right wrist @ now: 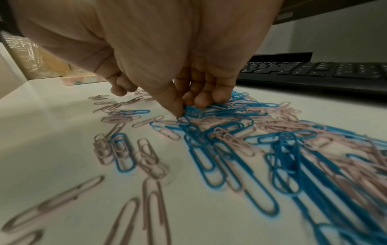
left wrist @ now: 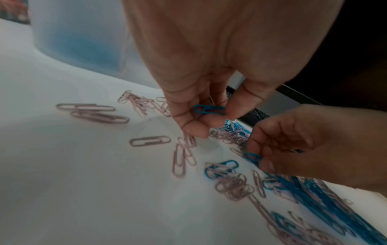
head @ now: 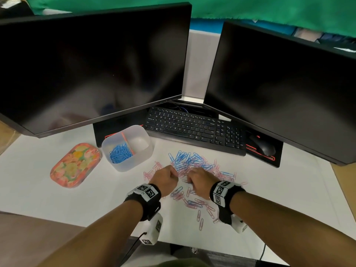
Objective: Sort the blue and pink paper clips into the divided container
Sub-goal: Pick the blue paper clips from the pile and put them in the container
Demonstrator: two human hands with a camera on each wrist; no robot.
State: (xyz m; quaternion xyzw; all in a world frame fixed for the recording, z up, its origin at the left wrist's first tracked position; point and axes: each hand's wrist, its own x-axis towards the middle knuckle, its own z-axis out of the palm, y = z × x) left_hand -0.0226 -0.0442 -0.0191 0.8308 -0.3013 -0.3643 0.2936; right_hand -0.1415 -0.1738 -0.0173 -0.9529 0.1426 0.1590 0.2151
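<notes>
A mixed pile of blue and pink paper clips (head: 194, 164) is spread over the white desk in front of the keyboard. Both hands hover over its near side. My left hand (head: 166, 177) pinches a single blue paper clip (left wrist: 209, 109) between thumb and fingers, just above the desk. My right hand (head: 200, 181) pinches another blue clip (left wrist: 252, 157) at the edge of the pile (right wrist: 230, 126). The translucent divided container (head: 143, 153) stands to the left; blue clips (head: 120, 152) fill its left compartment, and its right compartment looks bare.
A flowered oval lid (head: 76, 164) lies left of the container. A black keyboard (head: 194, 130) and mouse (head: 263, 145) sit behind the pile, beneath two dark monitors (head: 90, 70). Loose pink clips (head: 200, 218) trail toward the desk's near edge.
</notes>
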